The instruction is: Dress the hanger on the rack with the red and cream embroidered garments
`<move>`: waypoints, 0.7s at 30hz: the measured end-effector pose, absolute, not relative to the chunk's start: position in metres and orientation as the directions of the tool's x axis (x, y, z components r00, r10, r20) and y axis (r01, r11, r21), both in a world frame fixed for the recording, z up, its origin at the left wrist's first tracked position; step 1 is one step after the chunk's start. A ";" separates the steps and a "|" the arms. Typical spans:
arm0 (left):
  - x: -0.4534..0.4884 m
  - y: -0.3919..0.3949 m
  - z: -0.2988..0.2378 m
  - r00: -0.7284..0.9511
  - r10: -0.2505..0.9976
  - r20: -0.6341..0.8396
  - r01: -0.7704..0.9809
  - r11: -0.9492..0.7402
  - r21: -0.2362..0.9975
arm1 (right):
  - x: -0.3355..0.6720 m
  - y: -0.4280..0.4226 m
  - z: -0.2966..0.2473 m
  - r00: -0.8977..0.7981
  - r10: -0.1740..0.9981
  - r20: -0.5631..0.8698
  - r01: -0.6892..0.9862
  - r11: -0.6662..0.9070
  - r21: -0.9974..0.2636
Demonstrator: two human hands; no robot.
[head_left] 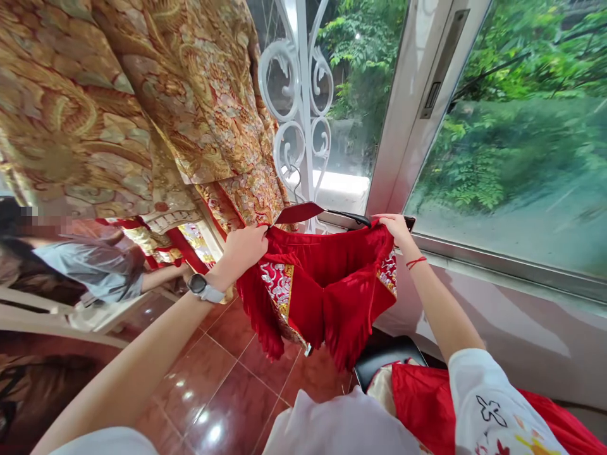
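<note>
Fingers of the left hand [244,248] are curling shut over the top left edge of a red embroidered garment [322,284], while those of the right hand [396,229] are pinching its top right corner, so the cloth is hanging spread between both hands in front of the window. Just above the garment's top edge a hanger [327,213] is showing, with a red padded part on the left and a dark arm running right; whether it is threaded into the garment I cannot tell. A smartwatch [202,287] is sitting on the left wrist and a red string bracelet [416,261] on the right. Behind the left hand a large gold-and-red embroidered robe [142,107] is hanging, crowding the space on that side. A white scrollwork grille [303,114] is standing before the glass. Below, a dark seat [384,357] is bearing more red cloth [422,398], near the right elbow. At far left another person in a grey sleeve [95,268] is reaching toward the robe's hem, above the glossy red floor tiles [227,392].
</note>
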State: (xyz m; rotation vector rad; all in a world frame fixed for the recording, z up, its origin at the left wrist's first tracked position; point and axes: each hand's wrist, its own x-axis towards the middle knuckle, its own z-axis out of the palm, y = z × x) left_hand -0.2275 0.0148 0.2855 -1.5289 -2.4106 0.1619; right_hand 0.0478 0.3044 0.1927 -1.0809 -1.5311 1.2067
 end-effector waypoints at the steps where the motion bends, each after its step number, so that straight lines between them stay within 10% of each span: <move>1: -0.227 0.015 0.285 -0.401 0.899 0.177 0.869 0.434 -0.238 | 0.045 0.308 0.195 -0.248 0.962 0.112 0.091 0.138 -0.986; 21: -0.231 0.020 0.272 -0.384 0.904 0.187 0.894 0.415 -0.171 | 0.017 0.354 0.234 -0.186 0.966 -0.181 0.117 -0.161 -0.980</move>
